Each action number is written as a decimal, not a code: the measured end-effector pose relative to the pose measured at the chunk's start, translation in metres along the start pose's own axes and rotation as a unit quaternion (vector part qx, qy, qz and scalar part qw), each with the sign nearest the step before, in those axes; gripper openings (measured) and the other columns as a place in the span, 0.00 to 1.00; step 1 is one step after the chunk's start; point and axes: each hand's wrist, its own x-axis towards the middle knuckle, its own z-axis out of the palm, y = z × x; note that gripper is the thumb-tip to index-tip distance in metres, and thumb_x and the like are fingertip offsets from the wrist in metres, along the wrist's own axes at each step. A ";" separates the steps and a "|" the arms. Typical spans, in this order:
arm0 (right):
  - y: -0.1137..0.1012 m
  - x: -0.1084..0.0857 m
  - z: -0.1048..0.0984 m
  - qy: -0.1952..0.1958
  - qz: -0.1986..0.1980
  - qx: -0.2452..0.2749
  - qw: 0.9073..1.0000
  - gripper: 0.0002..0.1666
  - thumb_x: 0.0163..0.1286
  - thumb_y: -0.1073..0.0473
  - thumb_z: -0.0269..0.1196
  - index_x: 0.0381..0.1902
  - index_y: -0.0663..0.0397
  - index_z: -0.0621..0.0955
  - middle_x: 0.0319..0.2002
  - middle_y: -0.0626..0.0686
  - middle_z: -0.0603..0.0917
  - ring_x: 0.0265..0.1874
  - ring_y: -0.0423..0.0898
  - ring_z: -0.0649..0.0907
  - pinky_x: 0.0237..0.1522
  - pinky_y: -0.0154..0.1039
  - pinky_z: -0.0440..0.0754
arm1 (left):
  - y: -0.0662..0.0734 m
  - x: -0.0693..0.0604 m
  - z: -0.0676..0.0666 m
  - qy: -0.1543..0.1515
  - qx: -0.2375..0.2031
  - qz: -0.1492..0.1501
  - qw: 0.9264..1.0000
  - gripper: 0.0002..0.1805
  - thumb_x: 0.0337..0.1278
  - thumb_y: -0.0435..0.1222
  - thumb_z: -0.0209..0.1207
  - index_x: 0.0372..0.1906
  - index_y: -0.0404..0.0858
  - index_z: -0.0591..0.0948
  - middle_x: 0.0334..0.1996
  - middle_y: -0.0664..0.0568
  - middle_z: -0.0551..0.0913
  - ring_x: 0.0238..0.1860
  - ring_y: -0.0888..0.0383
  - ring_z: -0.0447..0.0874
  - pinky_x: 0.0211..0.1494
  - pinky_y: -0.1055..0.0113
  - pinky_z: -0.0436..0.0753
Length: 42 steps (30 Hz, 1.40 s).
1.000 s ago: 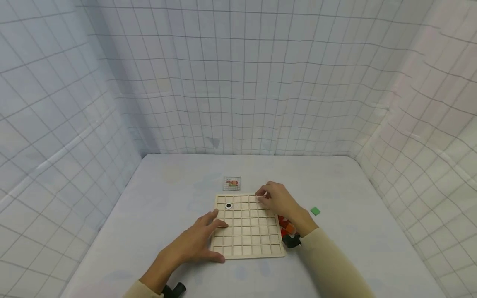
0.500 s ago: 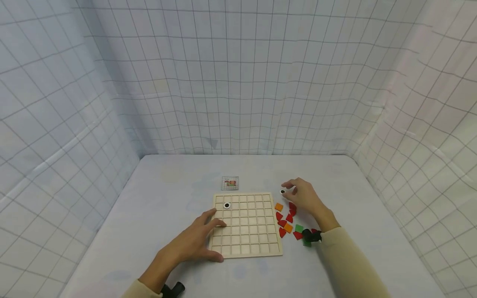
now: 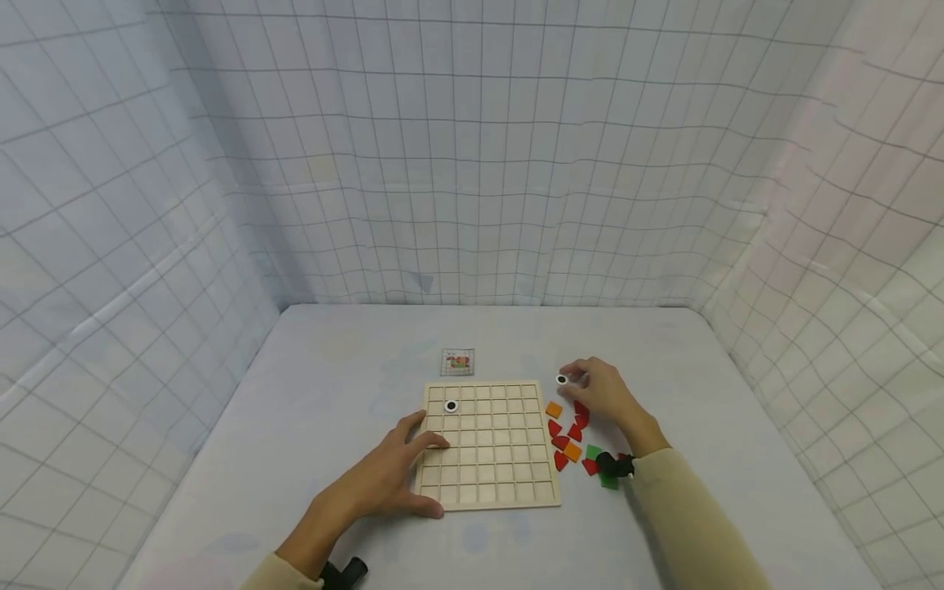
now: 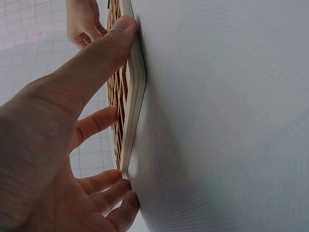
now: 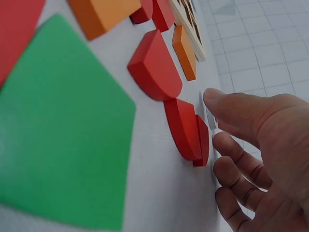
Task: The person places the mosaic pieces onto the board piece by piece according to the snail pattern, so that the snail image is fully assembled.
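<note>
The right hand (image 3: 601, 392) has moved from the board's (image 3: 501, 451) upper right corner to the table just beyond, lower right of the frame's centre. Its bent thumb and finger pinch a white disc (image 3: 562, 379), so this piece seems off the board for now; a similar black-centred disc (image 3: 451, 406) lies in the board's upper left. The left hand (image 3: 383, 479), spread and gripping nothing, touches the board's left side. The pinch's firmness cannot be told; a black wrist device (image 3: 615, 465) partly covers a green piece (image 3: 609, 483).
</note>
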 end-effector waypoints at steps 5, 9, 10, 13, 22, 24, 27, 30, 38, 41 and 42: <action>-0.003 0.000 0.000 0.004 0.004 0.006 1.000 0.16 0.80 0.57 0.77 0.60 0.57 0.94 0.51 0.58 0.91 0.48 0.53 0.87 0.54 0.49 0.92 | 0.003 0.001 0.000 -0.004 -0.002 0.000 1.000 0.51 0.48 0.60 0.90 0.76 0.53 0.80 0.94 0.28 0.53 0.88 0.16 0.64 0.78 0.22 0.80; -0.004 0.000 0.000 0.006 0.008 0.003 1.000 0.15 0.80 0.57 0.77 0.59 0.57 0.94 0.50 0.58 0.91 0.48 0.52 0.87 0.53 0.47 0.92 | 0.005 0.001 -0.001 -0.002 -0.002 -0.001 1.000 0.51 0.47 0.60 0.91 0.76 0.53 0.80 0.94 0.28 0.53 0.88 0.16 0.63 0.78 0.22 0.80; -0.004 0.000 0.000 0.006 0.010 0.003 1.000 0.15 0.80 0.57 0.77 0.59 0.56 0.94 0.50 0.57 0.91 0.48 0.52 0.87 0.52 0.47 0.92 | 0.005 0.001 -0.001 -0.002 -0.002 -0.001 1.000 0.51 0.48 0.60 0.91 0.76 0.53 0.80 0.94 0.28 0.53 0.88 0.16 0.63 0.78 0.21 0.80; -0.005 -0.001 0.001 0.005 0.016 0.009 1.000 0.15 0.81 0.56 0.77 0.60 0.55 0.93 0.51 0.57 0.92 0.47 0.51 0.87 0.52 0.45 0.91 | 0.005 0.001 -0.001 -0.003 -0.004 -0.002 1.000 0.51 0.48 0.60 0.91 0.76 0.52 0.80 0.94 0.28 0.53 0.88 0.15 0.63 0.78 0.21 0.79; -0.013 -0.005 0.005 0.001 0.016 0.030 0.999 0.16 0.81 0.53 0.78 0.59 0.52 0.93 0.52 0.55 0.93 0.47 0.49 0.87 0.47 0.36 0.88 | 0.002 0.000 0.000 -0.006 -0.005 -0.008 1.000 0.52 0.46 0.59 0.91 0.76 0.52 0.80 0.94 0.28 0.55 0.89 0.17 0.62 0.80 0.21 0.78; -0.017 -0.006 0.007 -0.002 0.009 0.038 0.999 0.15 0.81 0.53 0.78 0.59 0.51 0.93 0.52 0.55 0.93 0.47 0.48 0.88 0.46 0.36 0.88 | 0.002 0.000 0.000 -0.006 -0.011 -0.009 1.000 0.51 0.46 0.58 0.92 0.75 0.52 0.80 0.94 0.28 0.55 0.90 0.18 0.61 0.81 0.21 0.77; -0.024 -0.007 0.010 -0.006 -0.006 0.045 0.999 0.15 0.80 0.54 0.78 0.59 0.51 0.93 0.52 0.54 0.93 0.46 0.47 0.88 0.45 0.35 0.88 | 0.002 0.000 -0.001 -0.006 -0.018 -0.011 1.000 0.51 0.46 0.57 0.92 0.75 0.51 0.80 0.94 0.28 0.55 0.90 0.18 0.61 0.82 0.21 0.76; -0.030 -0.010 0.016 -0.009 -0.025 0.054 0.998 0.14 0.80 0.55 0.78 0.58 0.51 0.93 0.52 0.53 0.93 0.44 0.44 0.88 0.43 0.34 0.87 | 0.001 0.001 0.000 -0.006 -0.021 -0.009 1.000 0.51 0.46 0.56 0.92 0.75 0.50 0.80 0.94 0.28 0.55 0.90 0.18 0.60 0.82 0.21 0.75; -0.060 -0.013 0.035 -0.036 -0.106 0.089 0.990 0.13 0.81 0.58 0.77 0.58 0.54 0.93 0.50 0.53 0.94 0.39 0.39 0.86 0.42 0.33 0.87 | 0.002 0.004 0.001 -0.004 -0.017 -0.011 1.000 0.51 0.43 0.56 0.93 0.74 0.50 0.80 0.92 0.26 0.57 0.89 0.16 0.60 0.83 0.21 0.75; -0.074 -0.012 0.045 -0.042 -0.130 0.084 0.987 0.12 0.80 0.59 0.77 0.58 0.54 0.93 0.50 0.53 0.94 0.40 0.40 0.87 0.46 0.33 0.88 | 0.003 0.004 0.001 -0.004 -0.019 -0.011 1.000 0.51 0.43 0.56 0.93 0.74 0.50 0.80 0.92 0.25 0.58 0.89 0.16 0.61 0.82 0.20 0.75; -0.078 -0.011 0.048 -0.043 -0.134 0.081 0.987 0.12 0.81 0.59 0.77 0.58 0.54 0.94 0.50 0.53 0.94 0.41 0.40 0.87 0.47 0.34 0.88 | 0.003 0.005 0.000 -0.003 -0.019 -0.010 1.000 0.51 0.43 0.56 0.93 0.74 0.50 0.80 0.92 0.25 0.58 0.89 0.15 0.61 0.82 0.20 0.76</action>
